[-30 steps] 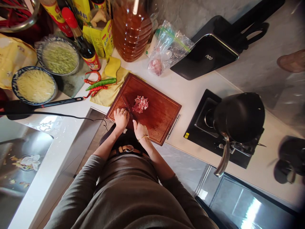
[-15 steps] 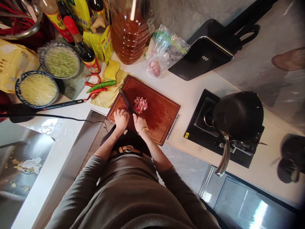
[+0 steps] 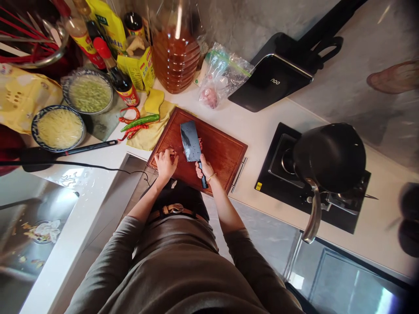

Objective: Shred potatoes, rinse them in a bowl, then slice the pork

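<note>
**Cleaver turned flat over the meat**

Since the earlier frame the cleaver (image 3: 190,141) has been turned broad side up, and the chopped meat (image 3: 200,142) is now mostly hidden under the blade; only a sliver is seen at the blade's right edge. The cleaver's black handle is gripped by the right hand (image 3: 203,168), fingers wrapped fully around it. The left hand (image 3: 165,160) is rested on the near left part of the cutting board (image 3: 225,152), fingers curled; a few reddish bits are seen at its fingertips, but whether anything is held cannot be told. The board is laid on the white counter (image 3: 252,124), partly over a yellow cloth (image 3: 149,133). On the cloth, chilies (image 3: 139,121), red and green, are laid just left of the board. Two bowls (image 3: 59,128) are set further left. A black pot (image 3: 329,157) is seated on the stove at right, well apart from the board.
</note>
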A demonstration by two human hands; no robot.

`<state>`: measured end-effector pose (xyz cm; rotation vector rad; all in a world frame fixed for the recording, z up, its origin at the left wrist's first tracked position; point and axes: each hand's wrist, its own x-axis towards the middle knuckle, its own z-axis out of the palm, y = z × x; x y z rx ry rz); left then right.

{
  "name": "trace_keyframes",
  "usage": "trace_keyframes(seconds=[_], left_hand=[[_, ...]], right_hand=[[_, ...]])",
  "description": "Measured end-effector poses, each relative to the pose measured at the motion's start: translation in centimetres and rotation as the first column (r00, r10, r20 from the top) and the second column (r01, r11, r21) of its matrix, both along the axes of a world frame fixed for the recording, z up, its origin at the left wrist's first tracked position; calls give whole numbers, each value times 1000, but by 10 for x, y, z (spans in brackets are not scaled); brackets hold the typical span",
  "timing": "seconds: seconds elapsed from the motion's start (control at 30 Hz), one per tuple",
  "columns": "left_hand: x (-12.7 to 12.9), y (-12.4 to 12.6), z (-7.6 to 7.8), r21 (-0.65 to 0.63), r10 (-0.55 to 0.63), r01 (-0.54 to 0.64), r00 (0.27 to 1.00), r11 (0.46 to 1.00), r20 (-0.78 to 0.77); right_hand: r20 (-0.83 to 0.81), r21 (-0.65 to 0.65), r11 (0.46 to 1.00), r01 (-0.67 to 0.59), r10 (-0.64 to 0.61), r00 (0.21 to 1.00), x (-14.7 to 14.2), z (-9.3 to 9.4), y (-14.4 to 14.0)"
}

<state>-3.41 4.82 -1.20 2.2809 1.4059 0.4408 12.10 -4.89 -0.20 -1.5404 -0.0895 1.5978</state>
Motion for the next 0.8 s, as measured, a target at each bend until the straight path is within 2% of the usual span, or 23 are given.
trace_keyframes(seconds=[0.1,0.2,0.27,0.33,0.37,0.43,0.5,0.57,0.6,0.67,0.73,0.8], left_hand=[[-2,-3,5,3,-30,30,1000,1000,7],[-11,-9,12,31,-31,32,999,999,-17],[-19,-12,16,47,-25,27,999,999,-40],[-26,-15,19,53,-27,31,997,998,-69],[-30,-16,20,53,-30,35,996,998,-84],[-34,-16,20,49,-37,43,993,998,-109],[-35,-16,20,44,-38,44,992,998,-124],[-34,-16,18,40,-40,46,990,998,-137],[-33,-16,18,40,-39,46,989,998,-145],[-32,-16,17,42,-37,44,986,998,-160],[-31,-15,16,43,-35,43,985,998,-168],[-30,-15,17,41,-42,49,984,998,-171]], right_hand=[[-33,62,996,60,-58,998,5,1,2],[9,102,989,103,-105,994,6,8,5],[111,107,990,95,-107,988,3,15,4],[299,74,997,27,-48,953,-3,24,0],[422,31,999,-38,21,906,-7,28,-3],[652,-118,971,-207,233,721,-18,37,-8],[753,-316,878,-360,463,467,-31,45,-13],[728,-484,753,-446,629,272,-44,50,-15],[695,-547,698,-462,687,214,-51,52,-15],[634,-630,619,-468,759,151,-62,54,-12],[614,-658,593,-464,779,125,-70,52,-7],[636,-639,614,-463,761,131,-75,48,-1]])
